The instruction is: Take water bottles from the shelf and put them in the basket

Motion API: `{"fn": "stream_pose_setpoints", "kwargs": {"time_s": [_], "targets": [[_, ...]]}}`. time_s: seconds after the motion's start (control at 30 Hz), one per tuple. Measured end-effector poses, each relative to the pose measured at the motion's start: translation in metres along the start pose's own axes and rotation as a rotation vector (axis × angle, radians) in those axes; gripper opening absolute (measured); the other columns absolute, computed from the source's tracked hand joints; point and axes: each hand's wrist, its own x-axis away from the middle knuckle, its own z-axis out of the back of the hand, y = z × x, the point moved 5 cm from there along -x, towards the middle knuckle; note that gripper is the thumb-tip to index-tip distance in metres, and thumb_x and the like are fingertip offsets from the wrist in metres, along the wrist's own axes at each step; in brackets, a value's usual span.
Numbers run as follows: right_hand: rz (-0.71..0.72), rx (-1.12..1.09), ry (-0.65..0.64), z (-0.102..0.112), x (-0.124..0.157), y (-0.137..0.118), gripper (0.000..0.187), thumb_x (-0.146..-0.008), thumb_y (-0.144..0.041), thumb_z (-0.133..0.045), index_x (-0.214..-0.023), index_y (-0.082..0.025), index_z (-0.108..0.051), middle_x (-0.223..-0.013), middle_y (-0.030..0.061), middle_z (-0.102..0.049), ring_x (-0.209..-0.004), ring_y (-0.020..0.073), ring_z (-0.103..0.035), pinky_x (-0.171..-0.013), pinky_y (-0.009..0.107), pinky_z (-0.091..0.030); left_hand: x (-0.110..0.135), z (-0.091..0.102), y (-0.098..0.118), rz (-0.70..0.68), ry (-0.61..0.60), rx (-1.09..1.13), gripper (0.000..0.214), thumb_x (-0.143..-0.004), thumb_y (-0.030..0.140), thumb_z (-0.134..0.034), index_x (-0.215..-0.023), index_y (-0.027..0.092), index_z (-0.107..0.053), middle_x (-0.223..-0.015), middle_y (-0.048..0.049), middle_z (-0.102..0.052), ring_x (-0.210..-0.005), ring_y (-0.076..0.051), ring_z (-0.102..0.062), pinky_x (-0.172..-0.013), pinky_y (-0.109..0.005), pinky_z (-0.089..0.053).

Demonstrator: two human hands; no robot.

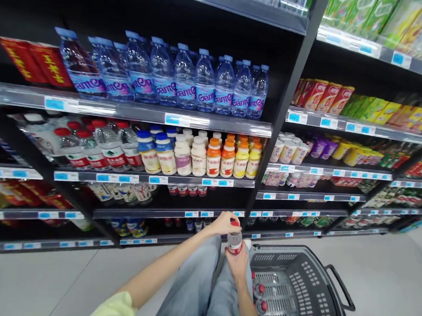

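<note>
A clear water bottle (pixel 234 238) with a red cap and red label stands nearly upright above my knees. My right hand (pixel 237 263) is wrapped round its lower part from below. At the top, my left hand (pixel 224 223) has its fingers closed on the red cap. Just to the right of my legs is a grey shopping basket (pixel 311 278). Several similar red-capped bottles (pixel 262 306) lie in it along its left side.
Shelves ahead hold blue-capped water bottles (pixel 186 78), red-capped bottles (pixel 106 145) and milk drink bottles (pixel 214 157). Cartons (pixel 342 99) and cups (pixel 286 150) fill shelves to the right. A dark upright post (pixel 294 77) divides the units. Pale floor tiles (pixel 52 272) lie below.
</note>
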Motion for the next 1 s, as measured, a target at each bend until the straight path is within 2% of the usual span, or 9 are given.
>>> {"fn": "stream_pose_setpoints", "kwargs": {"time_s": [0.1,0.17,0.3,0.37,0.43,0.6,0.73,0.83,1.0], "targets": [[-0.006,0.116,-0.088,-0.001,-0.001,-0.005,0.048,-0.076,-0.055,-0.076,-0.113,-0.025,-0.071,-0.103,0.0144,-0.088,-0.105,0.0445,-0.087,-0.085,0.044,-0.067,-0.003,-0.01,-0.021,-0.005,0.15,0.121,0.018,-0.078,0.037,-0.085,-0.082,0.019,-0.084,-0.098,-0.007,-0.079,-0.094,-0.025,-0.073,-0.087,-0.033,-0.055],[0.014,0.216,-0.197,-0.006,0.001,-0.009,0.046,-0.077,-0.057,-0.08,-0.109,-0.024,-0.074,-0.101,0.015,-0.088,-0.104,0.044,-0.088,-0.083,0.042,-0.066,-0.004,-0.021,-0.04,0.046,0.212,0.23,0.022,-0.078,0.039,-0.087,-0.08,0.018,-0.08,-0.093,-0.0066,-0.078,-0.092,-0.025,-0.072,-0.089,-0.035,-0.055],[0.067,0.37,-0.416,-0.012,0.008,-0.019,0.036,-0.086,-0.054,-0.081,-0.102,-0.022,-0.08,-0.1,0.0142,-0.088,-0.102,0.0392,-0.087,-0.086,0.039,-0.062,-0.005,-0.049,-0.086,0.278,0.216,0.628,0.038,-0.079,0.05,-0.095,-0.08,0.017,-0.078,-0.086,-0.0103,-0.079,-0.087,-0.027,-0.076,-0.089,-0.038,-0.058],[0.081,0.438,-0.476,-0.012,0.01,-0.024,0.036,-0.09,-0.053,-0.083,-0.106,-0.02,-0.082,-0.106,0.0143,-0.089,-0.105,0.0357,-0.087,-0.091,0.037,-0.06,-0.003,-0.055,-0.104,0.361,0.259,0.79,0.045,-0.078,0.055,-0.099,-0.08,0.015,-0.078,-0.089,-0.0146,-0.082,-0.089,-0.029,-0.079,-0.09,-0.039,-0.06],[0.101,0.515,-0.508,-0.012,0.009,-0.031,0.04,-0.092,-0.053,-0.086,-0.113,-0.019,-0.082,-0.112,0.0144,-0.089,-0.107,0.033,-0.085,-0.094,0.036,-0.058,-0.001,-0.054,-0.116,0.387,0.293,0.868,0.047,-0.077,0.056,-0.102,-0.081,0.015,-0.079,-0.094,-0.0175,-0.083,-0.089,-0.029,-0.081,-0.09,-0.039,-0.062],[0.124,0.662,-0.533,-0.017,0.005,-0.043,0.047,-0.095,-0.054,-0.089,-0.122,-0.017,-0.079,-0.11,0.0122,-0.087,-0.105,0.0315,-0.083,-0.091,0.034,-0.055,0.005,-0.045,-0.125,0.351,0.321,0.993,0.049,-0.067,0.052,-0.107,-0.086,0.015,-0.08,-0.098,-0.018,-0.085,-0.091,-0.03,-0.082,-0.089,-0.038,-0.061],[0.107,0.71,-0.524,-0.017,0.004,-0.04,0.054,-0.1,-0.057,-0.086,-0.133,-0.016,-0.074,-0.109,0.0122,-0.085,-0.101,0.0293,-0.082,-0.085,0.032,-0.052,0.003,-0.043,-0.126,0.32,0.353,1.159,0.043,-0.062,0.037,-0.103,-0.092,0.014,-0.08,-0.102,-0.0152,-0.085,-0.094,-0.029,-0.081,-0.088,-0.036,-0.059],[0.079,0.675,-0.517,-0.014,0.003,-0.034,0.058,-0.102,-0.056,-0.084,-0.14,-0.015,-0.069,-0.11,0.0131,-0.084,-0.098,0.0284,-0.08,-0.082,0.031,-0.049,-0.002,-0.046,-0.126,0.298,0.341,1.303,0.039,-0.062,0.025,-0.095,-0.097,0.015,-0.081,-0.106,-0.0141,-0.086,-0.096,-0.028,-0.081,-0.085,-0.034,-0.059],[0.012,0.617,-0.477,-0.007,-0.002,-0.027,0.053,-0.101,-0.05,-0.086,-0.137,-0.017,-0.066,-0.106,0.0103,-0.082,-0.092,0.0269,-0.077,-0.078,0.031,-0.046,-0.01,-0.055,-0.12,0.268,0.358,1.452,0.033,-0.069,0.022,-0.084,-0.1,0.017,-0.076,-0.109,-0.0141,-0.085,-0.107,-0.032,-0.082,-0.085,-0.035,-0.061]]}}
